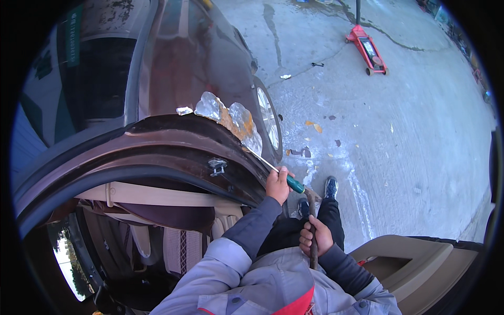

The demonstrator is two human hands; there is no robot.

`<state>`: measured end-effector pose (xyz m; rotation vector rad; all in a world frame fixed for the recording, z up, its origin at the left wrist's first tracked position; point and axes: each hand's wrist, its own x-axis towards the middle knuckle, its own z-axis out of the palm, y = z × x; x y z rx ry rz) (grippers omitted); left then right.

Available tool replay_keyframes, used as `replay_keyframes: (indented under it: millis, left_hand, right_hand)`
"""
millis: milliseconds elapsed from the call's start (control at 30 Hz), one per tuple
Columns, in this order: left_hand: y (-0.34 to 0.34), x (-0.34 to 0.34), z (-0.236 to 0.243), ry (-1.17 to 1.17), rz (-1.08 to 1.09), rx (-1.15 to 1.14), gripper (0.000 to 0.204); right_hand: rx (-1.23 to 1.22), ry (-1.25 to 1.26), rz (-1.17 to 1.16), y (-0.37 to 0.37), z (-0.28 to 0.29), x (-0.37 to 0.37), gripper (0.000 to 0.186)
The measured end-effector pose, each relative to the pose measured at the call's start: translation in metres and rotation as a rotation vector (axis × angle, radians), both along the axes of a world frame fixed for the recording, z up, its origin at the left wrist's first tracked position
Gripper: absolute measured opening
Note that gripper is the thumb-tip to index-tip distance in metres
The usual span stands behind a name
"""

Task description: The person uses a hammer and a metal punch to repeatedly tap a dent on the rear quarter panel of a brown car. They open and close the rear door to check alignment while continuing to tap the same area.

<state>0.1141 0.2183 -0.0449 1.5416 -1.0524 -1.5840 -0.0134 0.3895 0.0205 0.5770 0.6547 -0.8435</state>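
My left hand point(278, 186) is closed around a screwdriver point(295, 184) with a green handle and a long pale shaft. Its tip rests at the lower edge of a patch of bare, rusty metal point(231, 118) on the brown car's point(189, 68) rear bodywork, beside the door opening. In my right hand point(316, 235) I grip a hammer by its brown handle point(313, 253). The hammer's head end is close to the butt of the screwdriver; whether they touch I cannot tell.
An open car door point(415, 260) with beige trim stands at my right. A door striker point(217, 167) and a beige seat belt point(157, 196) are in the opening on my left. The car's wheel point(268, 118) lies ahead. A red floor jack point(368, 51) stands farther off on the concrete.
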Motion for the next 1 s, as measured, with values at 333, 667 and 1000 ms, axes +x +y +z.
replay_keyframes:
  millis: [333, 667, 1000]
  left_hand:
    - [0.003, -0.003, 0.006, 0.024, 0.004, 0.017, 0.028]
    - [-0.004, -0.029, 0.021, 0.195, 0.090, 0.058, 0.029]
    - [-0.006, -0.028, 0.017, 0.205, 0.123, 0.083, 0.026]
  right_hand:
    - [0.162, 0.167, -0.088, -0.003, 0.028, -0.017, 0.035]
    - [0.082, 0.228, -0.015, 0.005, 0.061, -0.027, 0.031]
    - [0.068, 0.264, -0.069, 0.002, 0.060, -0.026, 0.032]
